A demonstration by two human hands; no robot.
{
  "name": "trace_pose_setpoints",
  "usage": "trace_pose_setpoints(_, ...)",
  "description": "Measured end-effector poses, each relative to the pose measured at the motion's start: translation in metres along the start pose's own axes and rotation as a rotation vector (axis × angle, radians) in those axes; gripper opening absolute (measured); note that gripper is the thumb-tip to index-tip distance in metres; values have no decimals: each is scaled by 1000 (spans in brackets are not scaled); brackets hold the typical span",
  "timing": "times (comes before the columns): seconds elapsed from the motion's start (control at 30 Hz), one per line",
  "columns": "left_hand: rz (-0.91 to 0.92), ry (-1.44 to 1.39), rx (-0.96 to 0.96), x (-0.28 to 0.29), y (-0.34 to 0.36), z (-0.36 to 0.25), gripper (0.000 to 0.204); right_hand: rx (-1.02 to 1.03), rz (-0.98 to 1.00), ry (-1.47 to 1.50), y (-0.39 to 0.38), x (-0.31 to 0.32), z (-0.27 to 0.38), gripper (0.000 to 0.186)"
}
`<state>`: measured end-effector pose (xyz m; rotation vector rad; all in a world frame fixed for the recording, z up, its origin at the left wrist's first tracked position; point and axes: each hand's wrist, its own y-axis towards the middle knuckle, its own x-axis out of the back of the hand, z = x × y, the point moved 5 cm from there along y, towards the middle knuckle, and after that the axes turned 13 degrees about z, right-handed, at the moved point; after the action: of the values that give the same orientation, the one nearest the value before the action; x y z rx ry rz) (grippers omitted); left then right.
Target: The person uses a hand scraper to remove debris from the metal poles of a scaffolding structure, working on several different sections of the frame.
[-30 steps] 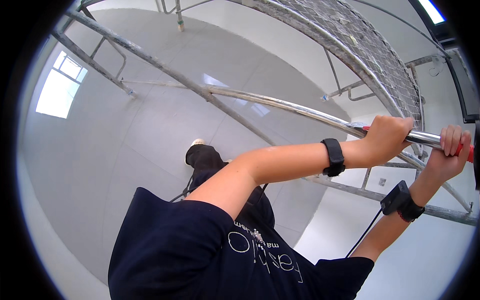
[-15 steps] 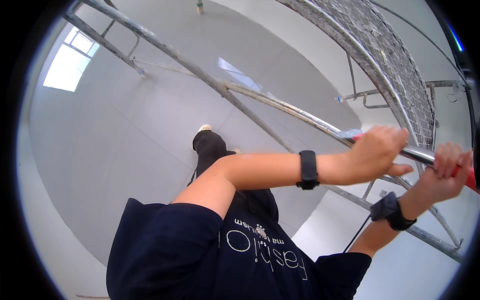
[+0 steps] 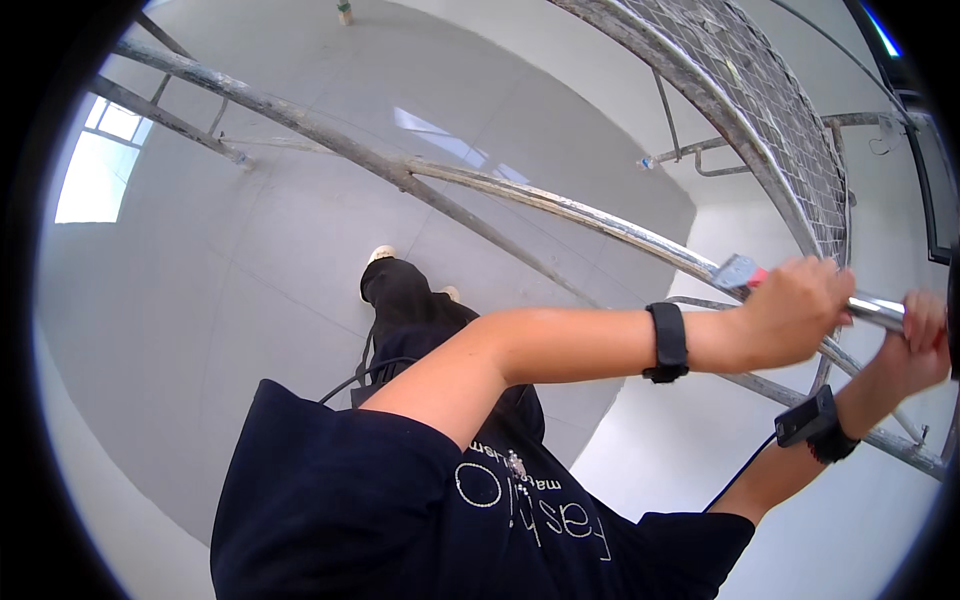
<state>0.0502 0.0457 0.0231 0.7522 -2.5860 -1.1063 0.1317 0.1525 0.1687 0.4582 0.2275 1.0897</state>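
Observation:
What looks like a long-handled scraper (image 3: 876, 310) runs between my two hands, with a shiny metal shaft, red parts and a flat grey head. My left hand (image 3: 795, 312) is closed round it close behind the head. Farther right, my right hand (image 3: 918, 340) has its fingers wrapped round the other end, where a little red shows at the picture's dark rim. The grey head lies over a paint-spattered scaffold tube (image 3: 560, 207) in the picture; whether they touch I cannot tell. Black bands with small devices circle both wrists.
Scaffold frames cross in front of me, with a mesh-covered platform (image 3: 765, 95) at upper right. Grey glossy floor (image 3: 220, 300) spreads below, reflecting a window. White wall (image 3: 660, 440) stands at the right. My shoe (image 3: 377, 257) and dark trousers show below the tubes.
The view has shifted, so the scaffold appears farther left. Both hands and the scraper sit farther right in the picture. My left thumb, earlier held away, now closes in toward the shaft.

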Motion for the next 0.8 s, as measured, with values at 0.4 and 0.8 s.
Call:
trace_pose_setpoints(0.4,-41,0,51,14,1,4,20,-109,-36,-10,29,-36,-23,30)
trace_pose_setpoints(0.8,-25,34,85,-1,9,-3,22,-174,16,-24,31,-10,-5,32)
